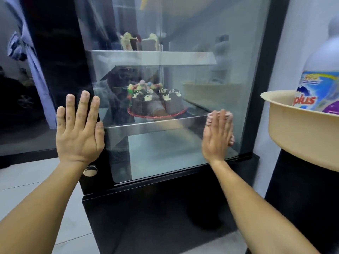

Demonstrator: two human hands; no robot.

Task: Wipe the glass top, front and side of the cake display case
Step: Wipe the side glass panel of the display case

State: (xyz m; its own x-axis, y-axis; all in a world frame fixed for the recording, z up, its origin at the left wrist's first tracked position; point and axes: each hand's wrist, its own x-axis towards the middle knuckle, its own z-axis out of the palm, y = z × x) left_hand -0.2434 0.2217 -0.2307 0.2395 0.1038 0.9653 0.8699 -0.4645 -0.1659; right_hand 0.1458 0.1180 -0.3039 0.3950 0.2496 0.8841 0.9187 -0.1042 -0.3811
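The head camera looks down at a black-framed cake display case [256, 88] that fills the middle of the view, its glass pane [183, 153] facing the person.

The left hand [78, 131] lies flat against the case's left corner post, fingers straight and spread, thumb alongside the pane's edge; it holds nothing.

The right hand [217, 136] presses with straight, closed fingers on the glass low at the right, near the bottom frame. Under the palm sits a pink-and-white cloth [222, 114], its edge showing above the fingertips and again beside the thumb; the fingers are not curled round it.

Behind the glass, a chocolate cake [156, 101] with white and coloured decorations stands on a red-rimmed board on the middle shelf [146, 125]. Pale cake pieces [128, 41] stand on the upper shelf [146, 57], blurred by reflections.

Below the left wrist, a round knob [89, 170] sits on the case's black base.

To the right, on a dark stand, a beige plastic basin [300, 134] holds a detergent bottle [319, 88] with a blue and purple label.

At the far left a bluish cloth [27, 43] hangs above the pale tiled floor [36, 180].
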